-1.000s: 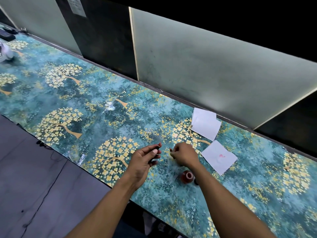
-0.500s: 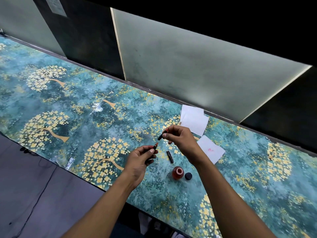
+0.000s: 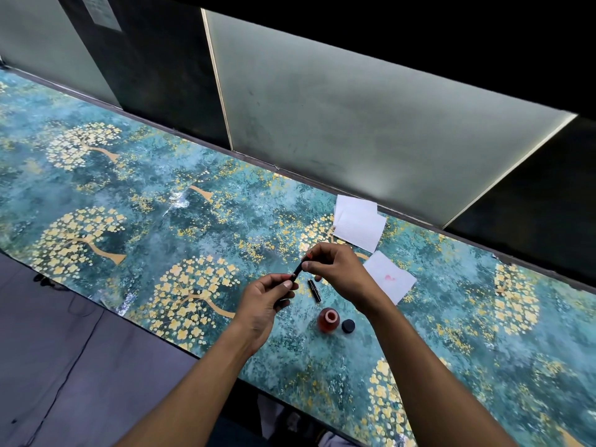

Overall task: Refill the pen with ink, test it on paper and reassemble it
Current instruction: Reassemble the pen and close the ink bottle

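Two bare forearms come in from the bottom edge, with no sleeve, watch, band or ring showing on either. The left hand [image 3: 263, 300] and the right hand [image 3: 338, 271] are both ungloved. Short, plain nails show on the left thumb and on the right fingertips [image 3: 306, 267]. Both wrists are uncovered. At the bottom edge, between the arms, a little clothing shows, too dark to make out.

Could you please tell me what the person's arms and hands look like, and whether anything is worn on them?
Both forearms are bare to the frame's edge: no sleeves, gloves, watch or rings show on the left hand or right hand. Fingernails look short.
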